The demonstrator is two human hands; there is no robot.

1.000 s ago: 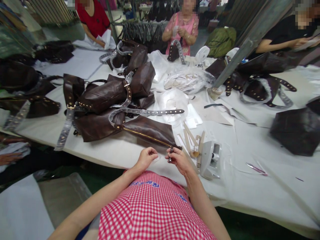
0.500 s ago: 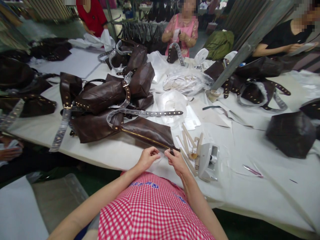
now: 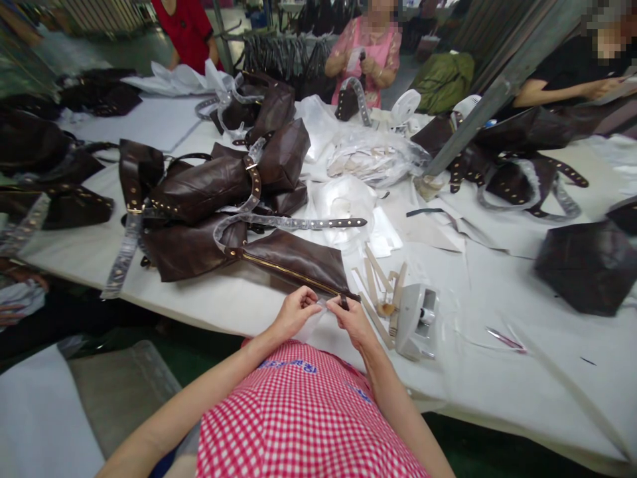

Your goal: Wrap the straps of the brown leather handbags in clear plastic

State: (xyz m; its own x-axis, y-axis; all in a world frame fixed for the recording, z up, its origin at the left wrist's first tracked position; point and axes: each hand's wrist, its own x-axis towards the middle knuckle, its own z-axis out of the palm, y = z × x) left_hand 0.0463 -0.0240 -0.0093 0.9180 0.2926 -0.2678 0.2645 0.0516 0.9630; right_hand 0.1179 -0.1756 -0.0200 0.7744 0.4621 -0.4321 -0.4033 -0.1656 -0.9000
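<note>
A dark brown leather handbag [image 3: 293, 257] lies on the table in front of me, its gold zipper running toward my hands. At the zipper's near end my right hand [image 3: 352, 322] is closed on a small dark leather zipper pull [image 3: 344, 302]. My left hand [image 3: 297, 312] is just left of it, thumb and fingers pinched together on a thin, clear piece of plastic film [image 3: 313, 325]. This film hangs below the fingertips and reaches toward the right thumb; its exact edges are hard to see. A studded strap [image 3: 298, 221] wrapped in clear plastic lies across the bag.
Right of my hands stands a grey tape dispenser [image 3: 417, 322] beside several beige strips [image 3: 371, 272]. Small pink-handled snips [image 3: 505, 338] lie farther right. More brown bags [image 3: 199, 189] are piled at left. A slanted metal post [image 3: 497, 86] rises at right. Co-workers stand across the table.
The clear film now shows more plainly between my hands, which stay close together at the zipper end. The view has shifted slightly.
</note>
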